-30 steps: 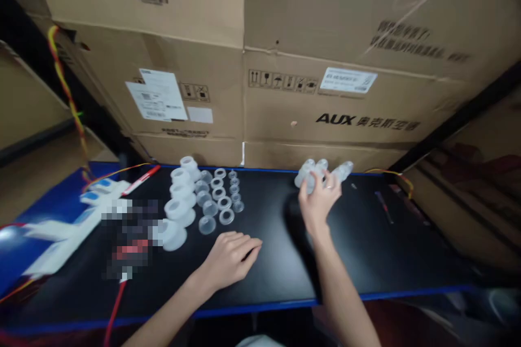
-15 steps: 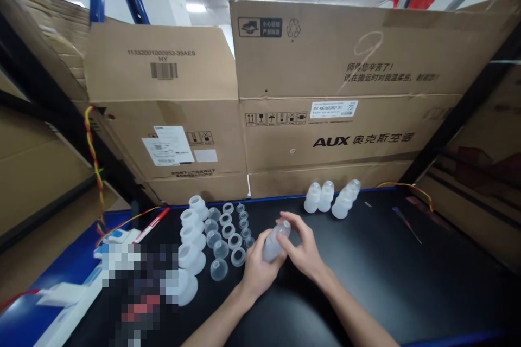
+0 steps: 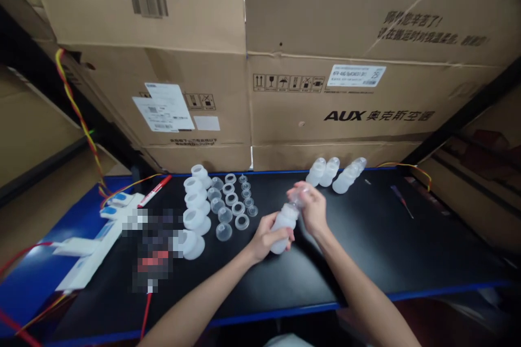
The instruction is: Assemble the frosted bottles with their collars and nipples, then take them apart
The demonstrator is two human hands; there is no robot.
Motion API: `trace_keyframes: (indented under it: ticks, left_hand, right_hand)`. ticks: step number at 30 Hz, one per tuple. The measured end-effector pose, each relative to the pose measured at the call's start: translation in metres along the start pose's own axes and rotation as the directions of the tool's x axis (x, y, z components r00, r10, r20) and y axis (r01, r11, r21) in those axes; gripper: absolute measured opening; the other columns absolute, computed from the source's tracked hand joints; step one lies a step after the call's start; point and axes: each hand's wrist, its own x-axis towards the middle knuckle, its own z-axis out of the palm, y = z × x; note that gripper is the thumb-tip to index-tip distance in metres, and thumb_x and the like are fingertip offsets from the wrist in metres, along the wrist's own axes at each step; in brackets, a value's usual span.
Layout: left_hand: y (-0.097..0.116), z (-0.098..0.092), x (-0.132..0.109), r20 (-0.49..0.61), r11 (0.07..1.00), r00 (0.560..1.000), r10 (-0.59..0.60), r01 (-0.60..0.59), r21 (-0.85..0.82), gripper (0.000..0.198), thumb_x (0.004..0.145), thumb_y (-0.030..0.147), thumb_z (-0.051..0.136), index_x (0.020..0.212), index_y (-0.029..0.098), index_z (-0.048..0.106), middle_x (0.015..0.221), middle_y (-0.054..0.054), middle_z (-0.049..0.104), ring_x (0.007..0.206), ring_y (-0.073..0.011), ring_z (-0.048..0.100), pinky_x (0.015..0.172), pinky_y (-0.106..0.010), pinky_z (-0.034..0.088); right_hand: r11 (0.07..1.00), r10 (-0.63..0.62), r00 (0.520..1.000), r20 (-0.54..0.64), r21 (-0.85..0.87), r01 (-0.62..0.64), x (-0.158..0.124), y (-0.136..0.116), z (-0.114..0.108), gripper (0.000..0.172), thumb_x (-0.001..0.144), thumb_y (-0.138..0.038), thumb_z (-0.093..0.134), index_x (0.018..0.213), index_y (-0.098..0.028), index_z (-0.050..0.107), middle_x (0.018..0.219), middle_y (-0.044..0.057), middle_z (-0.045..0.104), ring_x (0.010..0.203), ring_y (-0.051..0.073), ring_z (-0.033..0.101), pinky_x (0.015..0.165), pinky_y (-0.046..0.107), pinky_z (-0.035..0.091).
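In front of me, over the black table [image 3: 366, 260], my left hand [image 3: 266, 238] is wrapped round the body of a frosted baby bottle [image 3: 280, 234], which tilts up to the right. My right hand [image 3: 313, 210] grips a clear dome cap [image 3: 300, 196] at the bottle's upper end. A collar [image 3: 290, 210] shows on the neck below the cap. Whether cap and collar touch, I cannot tell. Left of my hands stand rows of open bottle bodies [image 3: 196, 218], clear caps [image 3: 223, 231], ring collars [image 3: 242, 222] and small clear teat-like pieces [image 3: 252, 210].
Several capped bottles [image 3: 345, 179] stand at the back right, near a screwdriver [image 3: 401, 199]. Cardboard [image 3: 285, 135] walls the back. A red marker [image 3: 154, 191], a white power strip [image 3: 87, 252] and red-yellow wires [image 3: 77, 114] lie along the left side.
My view has tilted down. The cap, earlier over the bottle's top, is now up and to the right in my right hand, exposing the collar. My left hand still holds the bottle.
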Motion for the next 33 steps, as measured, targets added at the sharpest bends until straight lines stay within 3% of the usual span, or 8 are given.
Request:
trace_keyframes:
  ticks: [2, 4, 10, 15, 18, 21, 26, 33]
  left_hand:
    - [-0.002, -0.003, -0.002, 0.138, 0.995, 0.986, -0.090, 0.095, -0.029, 0.063, 0.072, 0.049, 0.092, 0.117, 0.014, 0.065, 0.075, -0.006, 0.073, 0.050, -0.0157, 0.064, 0.048, -0.025, 0.049]
    - [-0.005, -0.004, -0.003, 0.207, 0.993, 0.973, -0.105, 0.114, -0.032, 0.077, 0.072, 0.049, 0.093, 0.134, 0.016, 0.059, 0.077, -0.005, 0.074, 0.051, -0.0162, 0.066, 0.048, -0.024, 0.050]
    - [-0.015, -0.006, 0.003, 0.049, 0.996, 0.998, 0.039, -0.035, -0.077, 0.063, 0.087, 0.069, 0.077, 0.115, 0.014, 0.062, 0.076, -0.007, 0.073, 0.051, -0.0166, 0.068, 0.047, -0.023, 0.050]
    - [-0.010, -0.019, 0.014, -0.077, 0.984, 0.995, 0.060, -0.072, -0.163, 0.067, 0.087, 0.065, 0.078, 0.124, 0.013, 0.060, 0.086, -0.011, 0.078, 0.057, -0.0210, 0.073, 0.048, -0.026, 0.054]
    - [-0.006, -0.024, 0.017, -0.131, 0.967, 0.989, 0.067, -0.097, -0.234, 0.067, 0.088, 0.063, 0.079, 0.130, 0.016, 0.056, 0.097, -0.012, 0.080, 0.061, -0.0219, 0.075, 0.052, -0.028, 0.058]
    - [-0.002, -0.025, 0.017, -0.153, 0.968, 0.984, 0.090, -0.122, -0.219, 0.063, 0.089, 0.058, 0.081, 0.128, 0.015, 0.058, 0.097, -0.012, 0.079, 0.057, -0.0178, 0.071, 0.053, -0.027, 0.056]
    - [0.005, -0.027, 0.014, -0.061, 0.991, 0.991, 0.123, -0.126, -0.050, 0.072, 0.084, 0.056, 0.086, 0.137, 0.011, 0.067, 0.095, -0.012, 0.078, 0.061, -0.0151, 0.067, 0.057, -0.025, 0.050]
    - [0.008, -0.025, 0.009, -0.065, 0.971, 0.991, 0.115, -0.098, 0.216, 0.069, 0.084, 0.052, 0.086, 0.139, 0.013, 0.073, 0.091, -0.007, 0.075, 0.065, -0.0145, 0.063, 0.061, -0.025, 0.048]
  right_hand:
    - [0.991, -0.120, 0.961, -0.248, 0.032, 0.132, 0.019, 0.001, -0.016, 0.041, 0.095, -0.058, 0.069, 0.107, -0.020, 0.072, 0.088, 0.007, 0.080, 0.073, 0.020, 0.073, 0.072, 0.035, 0.060]
    - [0.980, -0.196, 0.919, -0.343, -0.055, 0.189, 0.034, 0.005, -0.032, 0.044, 0.094, -0.058, 0.071, 0.114, -0.018, 0.069, 0.094, 0.008, 0.080, 0.080, 0.022, 0.074, 0.082, 0.039, 0.060]
    - [0.928, -0.050, 0.998, 0.040, -0.367, 0.061, 0.029, 0.030, -0.036, 0.046, 0.091, -0.055, 0.080, 0.121, -0.022, 0.068, 0.108, 0.009, 0.081, 0.106, 0.028, 0.075, 0.100, 0.046, 0.056]
    - [0.667, -0.033, 0.853, 0.521, -0.624, 0.407, 0.008, 0.043, -0.022, 0.035, 0.097, -0.039, 0.074, 0.129, -0.025, 0.074, 0.120, 0.012, 0.075, 0.111, 0.031, 0.068, 0.104, 0.051, 0.052]
    - [0.601, -0.005, 0.815, 0.579, -0.650, 0.465, 0.004, 0.042, -0.020, 0.049, 0.100, -0.033, 0.068, 0.148, -0.027, 0.063, 0.135, 0.014, 0.072, 0.123, 0.035, 0.064, 0.107, 0.056, 0.049]
    - [0.645, -0.140, 0.849, 0.509, -0.604, 0.468, 0.001, 0.034, -0.017, 0.041, 0.109, -0.030, 0.052, 0.149, -0.026, 0.060, 0.148, 0.015, 0.065, 0.135, 0.034, 0.059, 0.113, 0.056, 0.046]
    - [0.848, -0.181, 0.907, 0.381, -0.406, 0.340, -0.007, 0.008, -0.010, 0.031, 0.114, -0.042, 0.046, 0.120, -0.024, 0.071, 0.095, 0.005, 0.073, 0.087, 0.023, 0.068, 0.081, 0.038, 0.055]
    - [0.829, -0.046, 0.841, 0.540, -0.449, 0.333, -0.011, -0.016, -0.010, 0.025, 0.106, -0.044, 0.065, 0.094, -0.022, 0.070, 0.080, 0.001, 0.067, 0.067, 0.016, 0.055, 0.065, 0.030, 0.043]
